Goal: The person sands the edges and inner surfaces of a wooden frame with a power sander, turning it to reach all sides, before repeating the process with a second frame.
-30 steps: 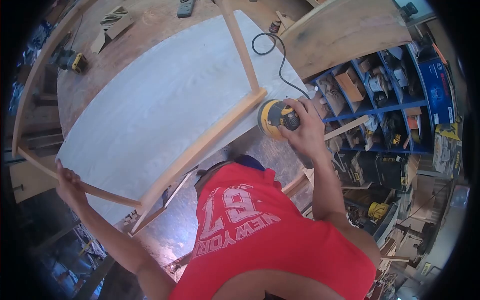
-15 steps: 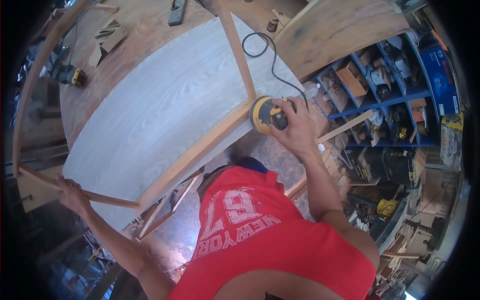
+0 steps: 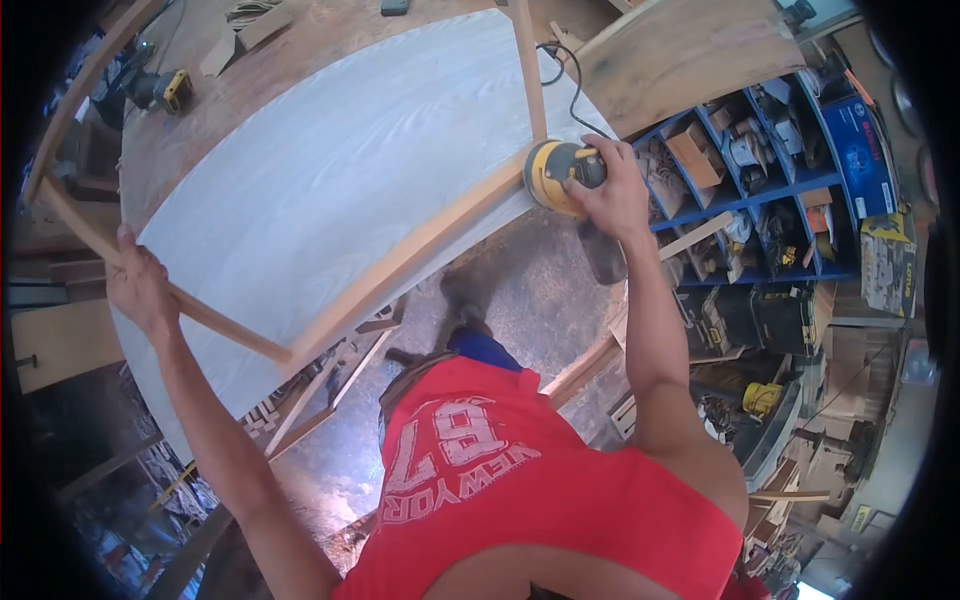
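Note:
My right hand [image 3: 617,190] is wrapped round a yellow and black orbital sander [image 3: 560,177], its disc pressed against the front rail near the right corner of a wooden frame [image 3: 410,250]. A black cord [image 3: 576,85] runs from the sander. On the left, my left hand [image 3: 140,285] grips the frame's side piece, with the fingers curled behind the wood. The frame stands on a pale, wood-grained panel [image 3: 300,180] with a curved far edge. Whether the sander is spinning cannot be seen.
Blue compartment shelves [image 3: 760,190] full of tools and offcuts stand at the right. A yellow and black power tool [image 3: 175,92] and a cardboard piece [image 3: 245,35] lie on the workbench [image 3: 320,40]. Wood strips [image 3: 330,400] lean below the panel.
The sander and my right hand have shifted up and right in view, along with the frame's right corner. My left hand appears higher on screen, still on the side piece. The whole view has shifted.

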Available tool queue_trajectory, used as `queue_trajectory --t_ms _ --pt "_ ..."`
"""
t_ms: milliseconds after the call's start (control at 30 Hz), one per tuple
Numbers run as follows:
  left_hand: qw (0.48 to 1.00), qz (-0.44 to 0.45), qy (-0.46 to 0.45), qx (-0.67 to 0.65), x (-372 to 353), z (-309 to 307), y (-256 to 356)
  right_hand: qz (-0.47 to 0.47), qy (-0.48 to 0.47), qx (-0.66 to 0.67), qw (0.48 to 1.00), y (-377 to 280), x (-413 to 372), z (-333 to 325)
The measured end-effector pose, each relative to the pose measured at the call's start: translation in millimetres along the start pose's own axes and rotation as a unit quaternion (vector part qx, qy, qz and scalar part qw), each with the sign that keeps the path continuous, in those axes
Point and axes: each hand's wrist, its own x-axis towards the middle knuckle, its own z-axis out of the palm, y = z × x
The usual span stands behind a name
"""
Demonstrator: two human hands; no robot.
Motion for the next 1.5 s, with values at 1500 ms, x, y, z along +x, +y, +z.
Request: queue_trajectory --t_ms 1500 --pt "0.988 0.128 -0.006 0.09 36 27 -39 -0.343 -0.123 0.011 0.931 -347 -245 127"
